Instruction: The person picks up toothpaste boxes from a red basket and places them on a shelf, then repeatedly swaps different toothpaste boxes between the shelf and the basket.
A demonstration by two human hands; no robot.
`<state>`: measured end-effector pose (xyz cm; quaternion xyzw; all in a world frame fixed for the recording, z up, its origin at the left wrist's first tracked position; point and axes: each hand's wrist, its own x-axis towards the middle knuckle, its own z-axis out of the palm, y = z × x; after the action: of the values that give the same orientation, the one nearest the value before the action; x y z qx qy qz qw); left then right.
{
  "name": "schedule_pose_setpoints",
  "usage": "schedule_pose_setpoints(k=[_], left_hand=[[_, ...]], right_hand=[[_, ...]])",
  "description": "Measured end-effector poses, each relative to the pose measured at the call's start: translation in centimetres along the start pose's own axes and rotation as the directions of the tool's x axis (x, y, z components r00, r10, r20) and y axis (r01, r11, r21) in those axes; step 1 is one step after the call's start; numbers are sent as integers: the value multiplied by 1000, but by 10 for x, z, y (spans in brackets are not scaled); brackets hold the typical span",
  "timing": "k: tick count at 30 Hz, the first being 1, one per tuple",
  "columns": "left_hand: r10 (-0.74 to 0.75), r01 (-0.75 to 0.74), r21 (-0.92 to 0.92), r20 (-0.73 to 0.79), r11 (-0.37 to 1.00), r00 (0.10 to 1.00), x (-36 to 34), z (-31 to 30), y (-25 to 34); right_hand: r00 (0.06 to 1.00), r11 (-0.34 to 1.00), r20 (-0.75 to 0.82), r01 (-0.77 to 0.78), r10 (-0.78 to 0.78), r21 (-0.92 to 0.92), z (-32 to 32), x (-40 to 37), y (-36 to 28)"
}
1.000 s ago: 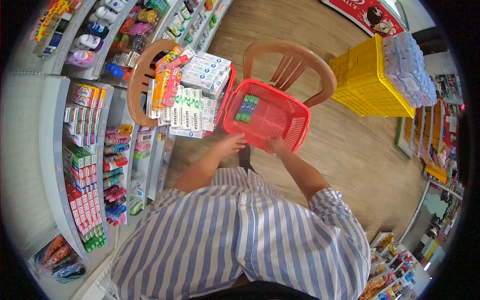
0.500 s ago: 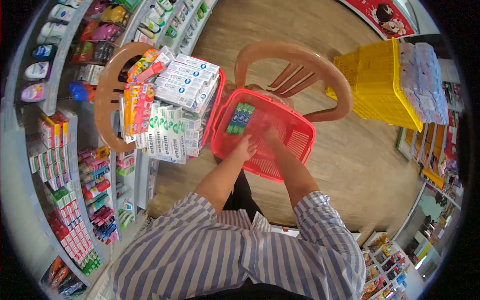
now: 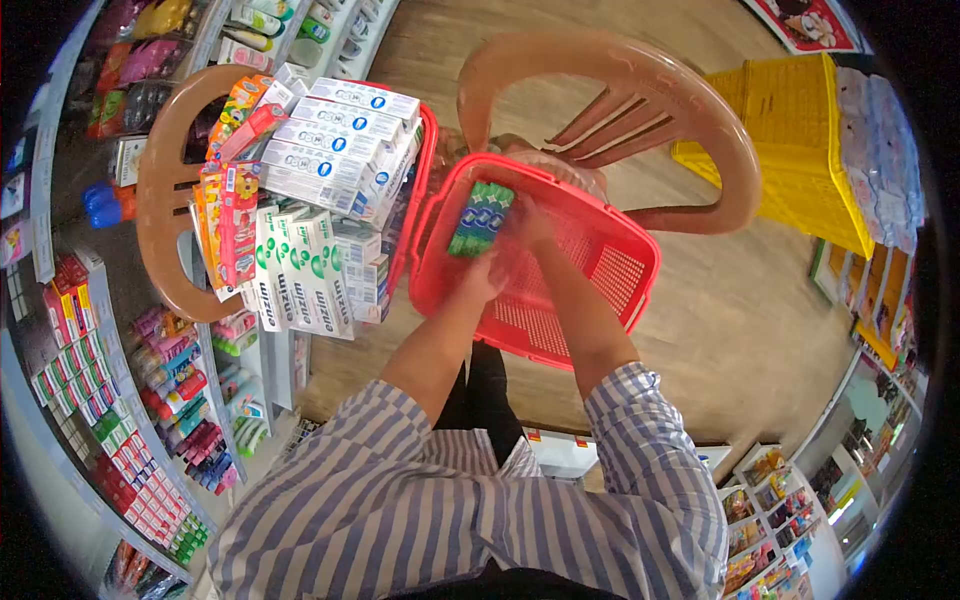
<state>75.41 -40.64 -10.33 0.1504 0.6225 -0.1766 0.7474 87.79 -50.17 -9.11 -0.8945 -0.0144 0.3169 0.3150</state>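
A red plastic basket point(image 3: 600, 215) rests on a brown plastic chair, with several green-and-blue packs point(image 3: 482, 218) side by side in its left part. My left hand point(image 3: 484, 276) is inside the basket at the near edge of these packs, its fingers smeared by motion. Just right of the packs is my right hand point(image 3: 527, 228), blurred too, so I cannot make out whether it grips anything. To the left, a second red basket point(image 3: 428, 150) is piled with white toothpaste boxes point(image 3: 345, 130), green-marked "enzim" boxes point(image 3: 305, 275) and orange packs point(image 3: 238, 215).
The right brown chair point(image 3: 735, 130) carries the basket; another brown chair point(image 3: 160, 190) stands under the loaded one. Store shelves point(image 3: 225, 380) line the left side. A yellow crate point(image 3: 780, 150) and plastic-wrapped packs point(image 3: 880, 160) stand at the right on the wood-look floor point(image 3: 720, 330).
The view has shifted closer to the baskets and chairs. My left hand has moved up against the green packs, and my right hand has come nearer to their right side.
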Motion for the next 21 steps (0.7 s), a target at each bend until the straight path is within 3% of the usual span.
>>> schedule_pose_setpoints(k=[7, 9, 11, 13, 16, 19, 21], left_hand=[[42, -43, -25, -65, 999, 997, -5, 9, 5], [-53, 52, -136, -9, 989, 999, 14, 0, 4], [-42, 42, -158, 7, 986, 999, 19, -4, 3], [-26, 30, -181, 25, 983, 999, 18, -3, 3], [-9, 11, -191, 13, 981, 1000, 9, -1, 2], [2, -1, -84, 3, 996, 1000, -6, 4, -1], [17, -19, 115, 19, 993, 1000, -37, 19, 1]], right_hand=[[991, 997, -111, 80, -78, 6, 12, 10, 14], [986, 997, -154, 72, -68, 16, 8, 4, 6], [978, 998, -200, 61, -56, 20, 8, 1, 8], [969, 983, -241, -12, 57, 181, 10, 1, 10], [943, 971, -299, -79, 146, 224, 7, -6, 19], [908, 951, -322, -197, 269, 239, -3, -16, 26], [864, 941, -409, -186, 293, 282, -12, -29, 23]])
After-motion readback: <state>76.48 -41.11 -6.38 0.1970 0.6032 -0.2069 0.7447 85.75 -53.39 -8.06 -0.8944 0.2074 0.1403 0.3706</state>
